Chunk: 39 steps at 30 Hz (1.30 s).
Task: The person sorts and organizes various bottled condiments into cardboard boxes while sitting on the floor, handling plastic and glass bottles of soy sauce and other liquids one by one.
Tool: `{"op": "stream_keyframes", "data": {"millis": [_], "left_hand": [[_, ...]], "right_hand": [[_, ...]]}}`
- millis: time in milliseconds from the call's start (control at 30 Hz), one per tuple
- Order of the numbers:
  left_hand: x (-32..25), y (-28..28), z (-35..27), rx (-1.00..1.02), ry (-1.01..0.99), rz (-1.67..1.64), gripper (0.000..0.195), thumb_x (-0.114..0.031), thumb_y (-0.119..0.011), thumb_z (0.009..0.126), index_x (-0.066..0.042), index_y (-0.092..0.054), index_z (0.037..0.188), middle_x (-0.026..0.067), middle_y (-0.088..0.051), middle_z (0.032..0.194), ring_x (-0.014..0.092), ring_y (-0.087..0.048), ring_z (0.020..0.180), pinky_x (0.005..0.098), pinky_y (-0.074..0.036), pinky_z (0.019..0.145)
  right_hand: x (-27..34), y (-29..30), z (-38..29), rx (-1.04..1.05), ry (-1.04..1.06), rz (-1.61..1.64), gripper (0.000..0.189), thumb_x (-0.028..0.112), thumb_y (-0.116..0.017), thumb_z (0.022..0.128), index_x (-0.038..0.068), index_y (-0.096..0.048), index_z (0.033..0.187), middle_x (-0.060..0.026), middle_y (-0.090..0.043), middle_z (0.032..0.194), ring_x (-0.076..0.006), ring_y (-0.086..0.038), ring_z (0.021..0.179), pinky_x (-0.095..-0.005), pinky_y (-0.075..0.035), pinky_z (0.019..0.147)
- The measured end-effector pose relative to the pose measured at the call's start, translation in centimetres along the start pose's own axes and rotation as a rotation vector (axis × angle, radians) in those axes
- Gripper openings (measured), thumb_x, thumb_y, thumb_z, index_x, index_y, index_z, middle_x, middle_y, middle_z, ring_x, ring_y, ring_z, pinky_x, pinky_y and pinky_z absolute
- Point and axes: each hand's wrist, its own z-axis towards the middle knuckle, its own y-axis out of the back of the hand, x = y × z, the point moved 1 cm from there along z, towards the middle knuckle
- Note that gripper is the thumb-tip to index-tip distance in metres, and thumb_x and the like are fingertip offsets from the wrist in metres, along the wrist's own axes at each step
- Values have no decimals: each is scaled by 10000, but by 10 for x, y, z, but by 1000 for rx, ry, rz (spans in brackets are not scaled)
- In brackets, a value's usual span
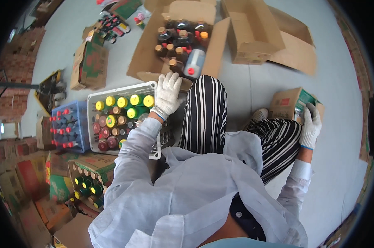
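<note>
My left hand, in a white knitted glove, rests on the corner of a white plastic crate holding several bottles and jars with yellow, red and tan caps. Its fingers point toward an open cardboard box with several dark bottles and a translucent plastic jug with a red cap. At the right, my right hand, gloved too, is at the opening of a small green-and-brown carton. A shiny item shows beside its fingers; whether the hand grips it cannot be told.
A blue crate of red-capped bottles adjoins the white one. Empty cardboard boxes lie ahead. At the left are a closed carton, loose bottles, a pallet jack and a carton of green bottles. Stacked cartons stand farther left.
</note>
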Motion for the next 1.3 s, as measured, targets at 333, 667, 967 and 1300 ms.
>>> {"op": "stream_keyframes", "data": {"millis": [333, 667, 967, 1300], "left_hand": [[7, -10, 69, 189, 339, -247, 198, -240, -624, 870, -74, -698, 947, 144, -676, 974, 324, -645, 931, 407, -497, 860], [-123, 69, 202, -1, 75, -812, 249, -161, -626, 904, 15, -668, 1076, 108, -691, 1025, 167, -641, 936, 304, -485, 876], [-178, -4, 203, 342, -108, -641, 243, -207, -671, 863, -17, -686, 1013, 123, -702, 900, 187, -662, 807, 304, -510, 774], [-179, -3, 200, 430, -126, -463, 227, -225, -662, 849, -48, -693, 989, 146, -690, 909, 283, -678, 831, 343, -516, 766]], "right_hand": [[-102, 96, -37, -195, -215, -526, 413, 273, -707, 784, 47, -666, 1127, -170, -688, 1050, -265, -661, 986, -366, -504, 875], [-181, 79, -113, -401, -831, 233, 872, 476, -719, 773, -45, -399, 1395, -206, -517, 1305, -313, -543, 1148, -456, -551, 787], [-199, 47, -35, -306, -911, 539, 413, 381, -705, 795, 19, -671, 990, -141, -664, 948, -261, -648, 809, -381, -562, 630], [-226, 142, -23, -138, -979, 31, 172, 154, -626, 779, 13, -714, 821, -158, -700, 800, -230, -693, 625, -346, -579, 567]]}}
